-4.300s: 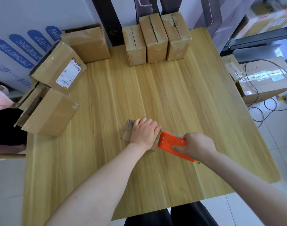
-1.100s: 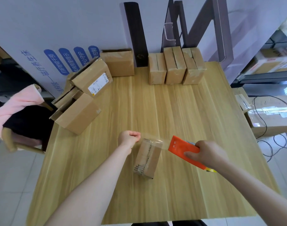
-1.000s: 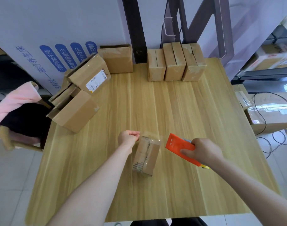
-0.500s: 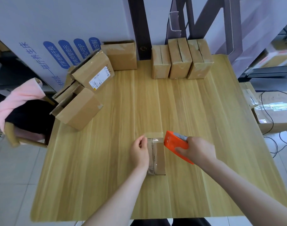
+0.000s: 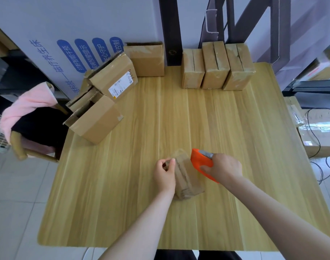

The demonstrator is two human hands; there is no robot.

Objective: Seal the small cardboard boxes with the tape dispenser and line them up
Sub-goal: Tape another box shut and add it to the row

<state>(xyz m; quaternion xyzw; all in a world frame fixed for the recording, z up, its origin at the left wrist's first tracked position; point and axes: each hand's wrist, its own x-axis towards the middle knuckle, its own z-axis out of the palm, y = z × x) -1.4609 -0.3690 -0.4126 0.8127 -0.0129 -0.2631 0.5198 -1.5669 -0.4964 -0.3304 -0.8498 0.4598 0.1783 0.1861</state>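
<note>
A small cardboard box [image 5: 186, 175] lies on the wooden table [image 5: 141, 147] near its front middle, turned a little askew. My left hand [image 5: 165, 175] grips the box's left side, thumb and fingers curled on its edge. My right hand [image 5: 224, 168] holds the orange tape dispenser [image 5: 200, 162], whose front end touches the box's right upper edge. Three small taped boxes [image 5: 215, 68] stand side by side in a row at the table's far edge.
Larger cardboard boxes [image 5: 102, 102] are piled at the table's far left corner, one [image 5: 145, 60] against the wall. A chair with pink cloth [image 5: 27, 109] stands left of the table. More boxes and cables [image 5: 321, 132] lie on the floor at right.
The box has turned slightly and my left hand has shifted onto its left edge. The dispenser has come in against the box's right side after a strip of tape was drawn out.
</note>
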